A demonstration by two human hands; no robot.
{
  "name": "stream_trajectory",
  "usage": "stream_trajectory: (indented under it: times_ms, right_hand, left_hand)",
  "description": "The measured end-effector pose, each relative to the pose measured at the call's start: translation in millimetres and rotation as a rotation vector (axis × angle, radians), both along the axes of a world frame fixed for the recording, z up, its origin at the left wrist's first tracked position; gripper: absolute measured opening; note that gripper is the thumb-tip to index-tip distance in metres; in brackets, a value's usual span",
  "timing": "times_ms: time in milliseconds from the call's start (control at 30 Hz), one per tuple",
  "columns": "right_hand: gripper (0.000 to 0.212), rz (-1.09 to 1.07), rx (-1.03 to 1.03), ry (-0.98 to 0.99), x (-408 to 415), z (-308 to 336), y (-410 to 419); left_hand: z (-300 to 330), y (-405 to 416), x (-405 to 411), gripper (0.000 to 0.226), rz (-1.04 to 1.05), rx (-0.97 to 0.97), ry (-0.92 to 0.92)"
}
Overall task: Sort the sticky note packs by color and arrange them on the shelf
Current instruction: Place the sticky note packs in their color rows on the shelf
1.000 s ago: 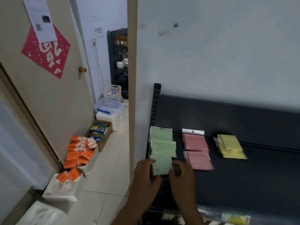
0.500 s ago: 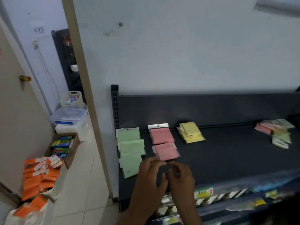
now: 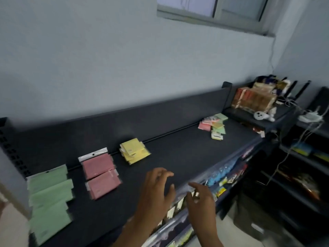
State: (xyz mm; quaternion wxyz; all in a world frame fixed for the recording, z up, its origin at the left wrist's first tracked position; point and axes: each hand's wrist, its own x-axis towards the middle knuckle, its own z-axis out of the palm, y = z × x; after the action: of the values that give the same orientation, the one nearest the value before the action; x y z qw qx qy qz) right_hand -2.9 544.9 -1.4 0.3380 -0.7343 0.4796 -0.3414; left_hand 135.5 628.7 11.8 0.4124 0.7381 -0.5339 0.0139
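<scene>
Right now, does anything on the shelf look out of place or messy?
Yes. A mixed heap of pink, green and yellow packs lies jumbled at the shelf's far right end, unsorted. The green, pink and yellow groups on the left are separate by color. Both hands hold nothing.

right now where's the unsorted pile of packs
In the head view the mixed pile lies at the far right end of the shelf, near its back edge, right of the yellow stack and beside the raised shelf with boxes.
</scene>
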Motion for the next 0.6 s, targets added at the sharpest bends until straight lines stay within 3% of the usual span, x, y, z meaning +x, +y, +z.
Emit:
stream_trajectory:
  times_ms: [300, 600]
  right_hand:
    - [0.024, -0.105, -0.062, -0.081, -54.1, 10.7, -67.5]
    - [0.025, -0.093, 0.056, -0.133, -85.4, 18.4, -120.1]
  left_hand:
    - [-1.6, -91.3, -64.4, 0.033, -0.159, 0.022, -0.036]
    - [-12.9, -168.1, -98.3, 0.033, -0.180, 0.046, -0.019]
